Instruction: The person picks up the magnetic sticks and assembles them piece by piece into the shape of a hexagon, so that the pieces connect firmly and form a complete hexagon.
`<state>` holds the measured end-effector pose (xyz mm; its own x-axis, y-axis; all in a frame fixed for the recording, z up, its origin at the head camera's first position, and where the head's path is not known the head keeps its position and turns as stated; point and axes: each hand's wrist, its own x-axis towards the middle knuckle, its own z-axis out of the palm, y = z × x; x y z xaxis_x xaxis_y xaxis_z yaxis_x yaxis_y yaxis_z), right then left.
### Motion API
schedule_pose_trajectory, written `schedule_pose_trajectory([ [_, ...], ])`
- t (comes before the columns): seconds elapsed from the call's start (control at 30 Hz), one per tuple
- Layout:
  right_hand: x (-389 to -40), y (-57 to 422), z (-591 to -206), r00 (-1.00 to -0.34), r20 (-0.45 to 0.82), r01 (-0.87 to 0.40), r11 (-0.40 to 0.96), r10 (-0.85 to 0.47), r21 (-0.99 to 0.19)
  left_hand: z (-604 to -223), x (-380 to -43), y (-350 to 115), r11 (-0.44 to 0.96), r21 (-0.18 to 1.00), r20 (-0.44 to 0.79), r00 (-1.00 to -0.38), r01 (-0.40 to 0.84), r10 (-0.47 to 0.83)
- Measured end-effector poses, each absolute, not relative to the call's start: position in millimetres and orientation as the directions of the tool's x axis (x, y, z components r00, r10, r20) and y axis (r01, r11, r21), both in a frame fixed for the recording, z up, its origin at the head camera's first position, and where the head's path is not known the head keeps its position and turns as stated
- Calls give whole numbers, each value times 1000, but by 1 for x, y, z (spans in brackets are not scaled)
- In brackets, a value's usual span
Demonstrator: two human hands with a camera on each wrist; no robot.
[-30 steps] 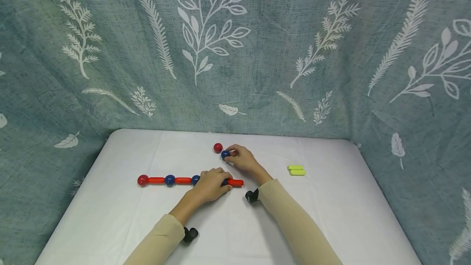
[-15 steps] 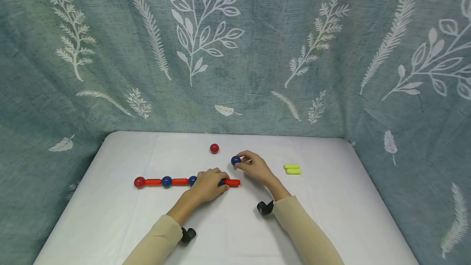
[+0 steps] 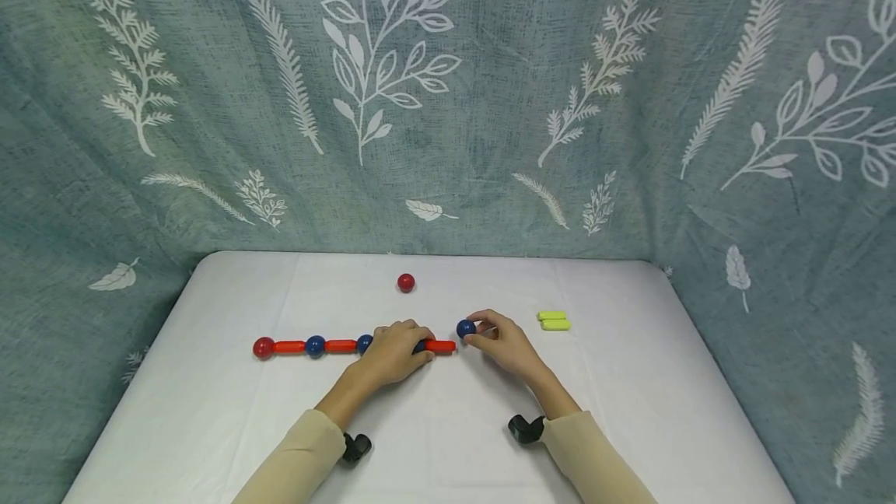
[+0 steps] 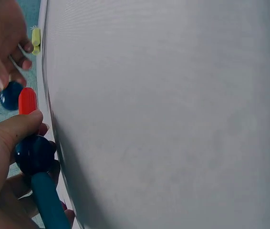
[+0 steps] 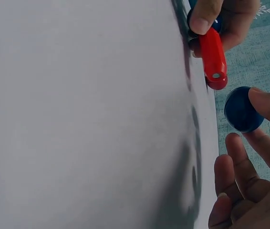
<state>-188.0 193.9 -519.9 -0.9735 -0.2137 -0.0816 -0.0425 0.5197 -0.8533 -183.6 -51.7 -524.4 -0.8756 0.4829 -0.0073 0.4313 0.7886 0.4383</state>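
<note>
My left hand (image 3: 393, 352) grips a straight chain of balls and rods near its right end. In the left wrist view its thumb and fingers lie round a blue ball (image 4: 35, 155), with a teal rod (image 4: 49, 200) below. A red rod (image 3: 442, 346) sticks out past the hand; its tip carries a silvery dot in the right wrist view. Leftward the chain shows blue balls and red rods, ending in a red ball (image 3: 264, 348). Thumb and fingertip of my right hand (image 3: 509, 344) pinch a loose blue ball (image 3: 465, 329), just beyond the red rod's free tip.
A single red ball (image 3: 406, 282) lies near the back edge of the white table (image 3: 448, 442). Two yellow-green rods (image 3: 554, 325) lie side by side to the right. A patterned green curtain (image 3: 490, 138) hangs behind. Black wrist cameras (image 3: 525, 429) jut from both sleeves.
My right hand has carried the blue ball from beside the loose red ball, toward me and to the right, close to the chain's red rod end. The left hand has kept its grip.
</note>
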Motion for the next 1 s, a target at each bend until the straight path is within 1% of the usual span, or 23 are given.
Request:
schedule_pose_trajectory([
  [0.2,-174,199,-527,-975,-80,-50,551,-209,-833,-522,-183,-53,781,437,14,-872,446,490],
  [0.33,-170,199,-531,-974,-70,-61,549,-216,-834,-522,-183,-53,775,439,23,-868,455,496],
  [1.0,-165,194,-535,-976,-48,-79,545,-214,-834,-523,-181,-52,770,461,16,-872,441,490],
])
